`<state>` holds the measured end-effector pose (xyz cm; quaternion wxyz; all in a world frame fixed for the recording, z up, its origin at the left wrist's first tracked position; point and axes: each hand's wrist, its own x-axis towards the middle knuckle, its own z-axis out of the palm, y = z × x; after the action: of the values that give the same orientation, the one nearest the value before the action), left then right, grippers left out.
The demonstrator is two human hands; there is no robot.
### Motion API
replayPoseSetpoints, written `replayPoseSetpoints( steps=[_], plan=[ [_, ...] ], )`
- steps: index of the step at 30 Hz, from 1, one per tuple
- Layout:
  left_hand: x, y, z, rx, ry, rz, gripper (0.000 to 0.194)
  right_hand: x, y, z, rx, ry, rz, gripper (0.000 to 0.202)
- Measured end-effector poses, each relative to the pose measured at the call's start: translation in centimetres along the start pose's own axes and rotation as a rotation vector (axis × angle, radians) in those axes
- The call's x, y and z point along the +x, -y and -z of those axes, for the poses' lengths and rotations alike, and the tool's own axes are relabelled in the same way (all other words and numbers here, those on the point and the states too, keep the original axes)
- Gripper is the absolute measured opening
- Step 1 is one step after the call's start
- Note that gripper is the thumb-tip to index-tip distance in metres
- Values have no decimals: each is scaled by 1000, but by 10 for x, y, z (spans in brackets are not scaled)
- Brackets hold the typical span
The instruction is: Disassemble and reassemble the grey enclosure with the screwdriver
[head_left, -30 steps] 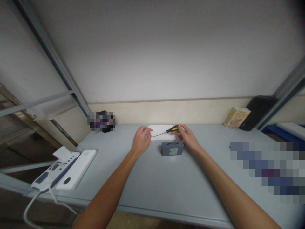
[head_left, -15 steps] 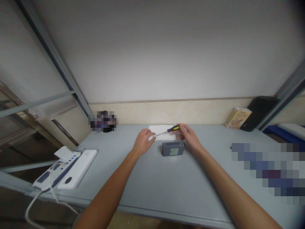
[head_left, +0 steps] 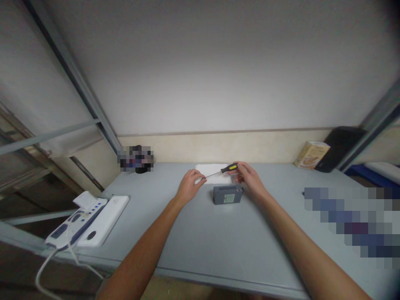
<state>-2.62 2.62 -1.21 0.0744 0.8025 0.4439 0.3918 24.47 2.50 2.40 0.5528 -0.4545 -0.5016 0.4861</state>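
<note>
Near the rear edge of the worktop (head_left: 187, 233), steady the screwdriver (head_left: 229, 168) gripped in the right hand (head_left: 249, 177); left hand (head_left: 188, 186) nearly pinched at its tip, contents indiscernible.

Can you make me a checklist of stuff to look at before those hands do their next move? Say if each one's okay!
1. Screwdriver held by its handle: ok, the right hand has it.
2. Left hand near the screwdriver's tip: ok, its thumb and fingers are right by it.
3. Something stuck on the tip: cannot tell, it's too tiny and close to the fingers.
4. Grey box resting on the table: ok, it's on the near side of the white sheet.
5. Grey box held steady by a hand: not ok, neither hand is gripping it.
</note>
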Motion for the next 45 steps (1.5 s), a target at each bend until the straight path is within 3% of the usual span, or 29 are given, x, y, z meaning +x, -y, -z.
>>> replayPoseSetpoints(
  steps=[27, 39, 45],
  plan=[
    [3, -2, -2, -142, -97, 18, 17, -2, 7, -2, 18, 10, 26, 54],
    [5, -31, 3, -329, -106, 87, 29, -7, 20, -3, -11, -34, 182, 55],
    [4, -43, 10, -474, -111, 197, 44, -8, 31, 4, 67, -123, 263, 44]
  ],
)
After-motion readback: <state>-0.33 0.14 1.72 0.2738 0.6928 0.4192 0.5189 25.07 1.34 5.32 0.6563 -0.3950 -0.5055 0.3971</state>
